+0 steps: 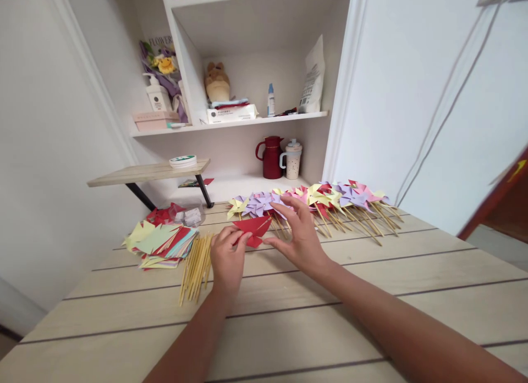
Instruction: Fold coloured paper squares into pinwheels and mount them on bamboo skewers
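Note:
My left hand (227,257) pinches the near corner of a folded red paper piece (253,229) just above the wooden table (289,311). My right hand (297,232) is beside it, fingers spread, thumb touching the paper's right edge. A bundle of thin wooden sticks (196,266) lies left of my left hand. A stack of coloured paper squares (160,241) sits further left. A row of finished paper pinwheels (317,203) on sticks lies along the table's far edge, just behind my hands.
A small side shelf (148,173) with a round tin (183,161) stands at the back left. White wall shelves hold a red jug (271,157), a cup (292,159), a soft toy (217,82), boxes and bottles. A clear plastic bag (187,214) lies by the papers.

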Motion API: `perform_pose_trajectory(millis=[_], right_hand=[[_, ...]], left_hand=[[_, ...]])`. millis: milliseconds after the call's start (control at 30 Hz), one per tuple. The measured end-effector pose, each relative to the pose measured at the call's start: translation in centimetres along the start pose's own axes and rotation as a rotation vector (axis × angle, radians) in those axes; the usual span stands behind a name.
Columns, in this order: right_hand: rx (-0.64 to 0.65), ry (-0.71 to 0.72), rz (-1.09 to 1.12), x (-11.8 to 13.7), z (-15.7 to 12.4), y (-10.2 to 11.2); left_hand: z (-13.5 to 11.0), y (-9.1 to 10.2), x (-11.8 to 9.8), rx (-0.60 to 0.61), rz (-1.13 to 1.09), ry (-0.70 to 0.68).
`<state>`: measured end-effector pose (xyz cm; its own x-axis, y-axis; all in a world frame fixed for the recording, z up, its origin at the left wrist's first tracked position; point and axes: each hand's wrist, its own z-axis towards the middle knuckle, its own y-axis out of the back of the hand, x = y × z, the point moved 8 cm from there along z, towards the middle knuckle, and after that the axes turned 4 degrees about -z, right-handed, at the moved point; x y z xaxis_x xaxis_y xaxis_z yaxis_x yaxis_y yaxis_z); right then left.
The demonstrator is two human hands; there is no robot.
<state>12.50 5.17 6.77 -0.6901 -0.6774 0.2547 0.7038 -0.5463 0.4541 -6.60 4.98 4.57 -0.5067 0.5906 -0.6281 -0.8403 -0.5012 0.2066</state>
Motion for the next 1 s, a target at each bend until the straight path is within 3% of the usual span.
perform_pose_trajectory(millis=[167, 367, 867, 1000], right_hand=[[0.137, -0.028, -0.029, -0.6, 0.1, -0.9], [0.244, -0.08, 0.063, -1.4, -0.5, -2.8], [0.269, -0.227, 0.342, -1.7, -0.3, -3.5], [0.307, -0.404, 0.528, -2.2, -0.8, -4.0]], left_hand=[[-0.2, -0.7, -0.7, 0.063, 0.132, -0.133], [-0.5, -1.7, -1.5, 0.143, 0.138, -0.198], [-0.7, -2.4, -1.1, 0.202, 0.034, -0.067], [-0.8, -2.5, -0.6, 0.201, -0.028, 0.028]])
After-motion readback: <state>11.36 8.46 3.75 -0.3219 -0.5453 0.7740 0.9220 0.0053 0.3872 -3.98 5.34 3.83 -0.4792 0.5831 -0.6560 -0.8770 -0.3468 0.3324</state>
